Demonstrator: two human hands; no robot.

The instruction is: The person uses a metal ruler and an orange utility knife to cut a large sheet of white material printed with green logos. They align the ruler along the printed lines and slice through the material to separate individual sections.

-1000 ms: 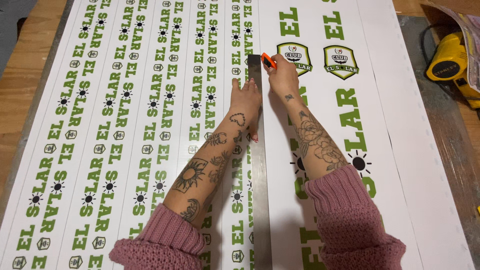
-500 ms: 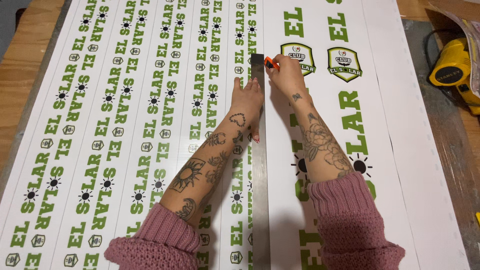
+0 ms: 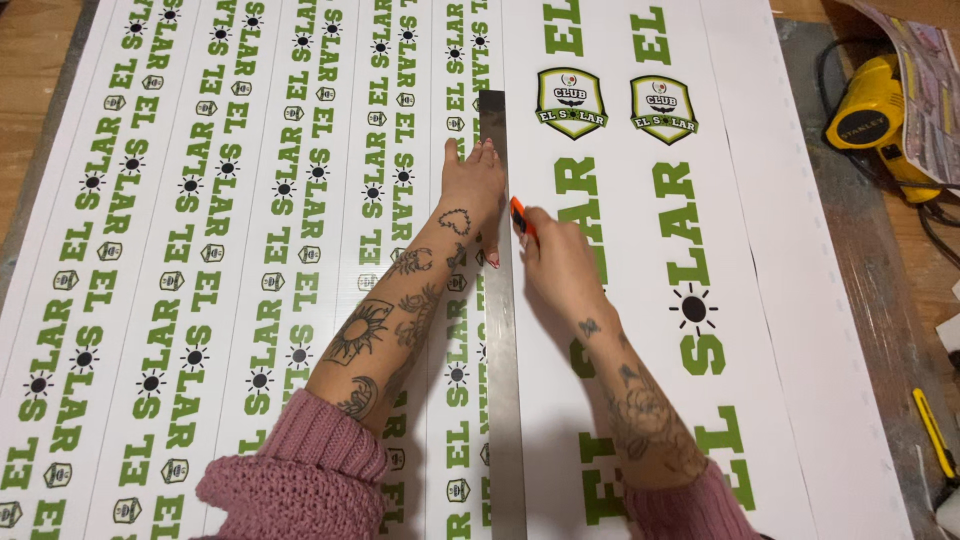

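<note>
A long metal ruler (image 3: 503, 400) lies lengthwise on a large white printed sheet (image 3: 250, 200) covered in green lettering and small sun and shield marks. My left hand (image 3: 472, 185) presses flat on the ruler's upper part, fingers spread toward its far end. My right hand (image 3: 556, 262) grips a small orange-handled craft knife (image 3: 520, 215) held against the ruler's right edge, just below my left hand. Both forearms are tattooed, with pink knitted sleeves pushed up.
A yellow power tool (image 3: 870, 105) with a black cord lies at the upper right on a grey mat (image 3: 880, 300). A yellow-handled tool (image 3: 935, 432) rests at the right edge. Wooden table (image 3: 30, 70) shows at the left.
My right hand has drawn the knife down along the ruler's edge toward me, from near the ruler's far end to below my left hand. My left hand stays pressed on the ruler.
</note>
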